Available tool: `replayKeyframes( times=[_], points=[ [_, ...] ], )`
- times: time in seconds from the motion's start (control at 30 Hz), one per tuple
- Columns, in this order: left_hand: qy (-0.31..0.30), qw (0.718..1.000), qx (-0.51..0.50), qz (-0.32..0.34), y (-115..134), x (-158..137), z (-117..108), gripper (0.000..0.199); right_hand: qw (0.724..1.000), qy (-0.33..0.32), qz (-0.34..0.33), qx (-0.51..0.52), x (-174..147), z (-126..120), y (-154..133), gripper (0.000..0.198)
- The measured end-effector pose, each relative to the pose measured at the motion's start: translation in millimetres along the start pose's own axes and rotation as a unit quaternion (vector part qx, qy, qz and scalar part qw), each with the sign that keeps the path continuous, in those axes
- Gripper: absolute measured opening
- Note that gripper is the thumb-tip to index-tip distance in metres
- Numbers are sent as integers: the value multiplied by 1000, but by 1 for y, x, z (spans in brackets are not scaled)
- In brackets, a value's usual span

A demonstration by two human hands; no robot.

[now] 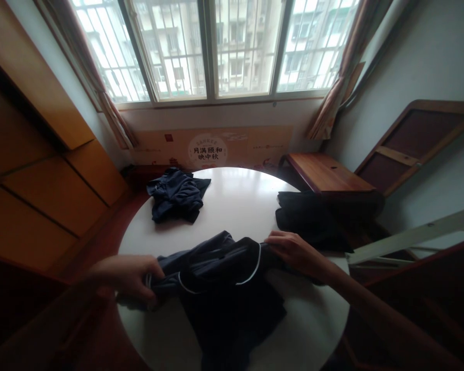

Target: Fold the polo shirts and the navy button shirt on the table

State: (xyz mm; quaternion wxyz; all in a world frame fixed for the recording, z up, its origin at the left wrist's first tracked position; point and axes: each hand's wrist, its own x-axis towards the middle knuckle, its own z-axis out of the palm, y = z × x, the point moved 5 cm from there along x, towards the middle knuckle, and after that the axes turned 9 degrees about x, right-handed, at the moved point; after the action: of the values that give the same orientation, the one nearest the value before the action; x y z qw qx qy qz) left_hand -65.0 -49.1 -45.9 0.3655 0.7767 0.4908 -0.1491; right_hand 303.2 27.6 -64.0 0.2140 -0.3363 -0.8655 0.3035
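A dark garment (228, 304) with thin white piping lies across the near half of the round white table (235, 196); it looks like a collared shirt, though its exact kind is hard to make out. At its left end, my left hand (133, 278) grips the cloth between thumb and fingers. My right hand (290, 245) pinches the opposite end, fingers closed over the fabric. Between the two hands the upper part is bunched and slightly raised, and the lower part hangs toward me in shadow.
A crumpled heap of navy clothing (178, 193) sits at the table's far left. Black folded cloth (309, 216) lies at the right edge. Beyond it stands a wooden desk (328, 172). Orange-brown cabinets (58, 190) line the left, and a pale bar (417, 237) slants at right.
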Motion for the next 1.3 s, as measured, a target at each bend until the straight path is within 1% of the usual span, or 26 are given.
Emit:
replayKeyframes(
  times=[0.03,0.07,0.1,0.13,0.17,0.2,0.27,0.3,0.37,0.4,0.43,0.47,0.5,0.53,0.57,0.6,0.67,0.73,0.8,0.87,0.93,0.97,1.03,1.13,1.2,1.3],
  points=[
    [-37,999,-36,7,-2,0,-12,18,1000,16,-6,10,2,-10,-4,27],
    [-52,997,-61,23,-4,4,-30,19,999,40,-13,9,8,-24,-7,28],
    [-23,996,-75,41,-6,10,-54,19,997,73,-22,-3,17,-40,-9,28],
    [39,995,-78,53,-8,19,-83,18,993,115,-32,-24,30,-59,-10,28],
    [129,988,-73,50,-11,30,-114,16,985,157,-40,-52,47,-80,-10,28],
    [232,970,-62,35,-14,40,-147,13,975,202,-48,-83,66,-101,-8,27],
    [419,908,-23,1,-12,59,-201,11,949,286,-34,-124,107,-138,0,27],
    [491,871,-2,-12,-7,67,-220,14,940,312,-19,-134,126,-150,5,28],
    [588,808,35,-22,9,83,-237,24,936,326,1,-132,154,-155,13,38],
    [617,785,56,-19,17,90,-235,28,941,315,6,-126,160,-147,14,41],
    [632,771,79,-12,26,96,-227,29,949,291,8,-121,161,-132,13,41],
    [634,767,103,-2,33,102,-212,28,959,257,7,-117,155,-111,9,36],
    [620,774,125,9,38,108,-192,25,970,214,5,-116,143,-85,4,28],
    [595,791,141,16,40,114,-167,20,980,158,4,-119,127,-55,-1,22],
    [555,818,149,20,40,119,-138,17,987,101,-3,-127,105,-25,-8,21],
    [507,849,146,15,37,122,-108,14,989,52,-21,-133,82,3,-16,24],
    [425,897,124,1,31,123,-48,18,988,-22,-48,-144,33,49,-30,34],
    [365,926,92,-33,25,116,-1,29,987,-59,-57,-137,-4,77,-39,49],
    [329,939,77,-70,24,109,30,39,986,-74,-62,-134,-24,92,-46,62],
    [313,941,87,-97,28,104,44,44,984,-85,-66,-140,-28,101,-50,71],
    [314,939,103,-99,35,105,49,41,982,-98,-63,-148,-21,108,-52,71],
    [320,938,104,-85,40,107,49,37,981,-106,-62,-149,-16,111,-53,66],
    [342,936,75,-39,47,111,48,31,981,-122,-63,-140,-5,114,-56,44],
    [376,923,-81,19,45,112,43,32,988,-115,-71,-76,1,106,-60,15],
    [400,886,-230,43,35,105,37,34,995,-72,-63,-8,-5,87,-56,7],
    [453,788,-414,44,8,84,26,36,996,61,-20,69,-31,44,-31,13]
  ],
)
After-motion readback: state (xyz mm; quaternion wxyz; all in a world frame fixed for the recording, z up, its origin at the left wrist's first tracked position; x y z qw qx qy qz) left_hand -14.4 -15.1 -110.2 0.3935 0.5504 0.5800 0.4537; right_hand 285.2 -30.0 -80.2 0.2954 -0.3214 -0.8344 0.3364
